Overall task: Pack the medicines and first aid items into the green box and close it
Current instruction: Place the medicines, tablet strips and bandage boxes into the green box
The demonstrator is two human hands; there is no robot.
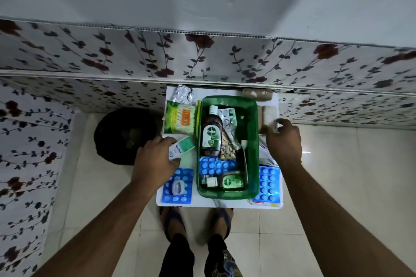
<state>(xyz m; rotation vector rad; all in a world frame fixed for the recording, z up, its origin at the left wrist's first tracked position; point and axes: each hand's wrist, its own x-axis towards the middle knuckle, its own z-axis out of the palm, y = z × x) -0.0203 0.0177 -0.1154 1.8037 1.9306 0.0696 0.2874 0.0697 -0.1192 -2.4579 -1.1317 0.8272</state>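
Note:
The green box [254, 153] stands open on a small white table [216, 203]. Inside lie a large Dettol bottle [211, 134], a small green bottle [227, 181], blue pill strips [213, 165] and silver blister packs [227, 117]. My left hand [155, 159] is shut on a small green-and-white medicine carton [181, 147] left of the box. My right hand [283, 139] reaches over the table's right side, fingers touching a beige bandage roll [267, 114]. A cotton-bud pack [180, 119], a blue strip with a white tape roll [177, 186] and another blue strip [269, 183] lie outside the box.
A crumpled silver blister pack [183, 94] and a brown roll [256, 93] lie at the table's far edge against a flowered wall. A black round object [126, 135] sits on the tiled floor to the left. My feet [195, 222] stand under the table's near edge.

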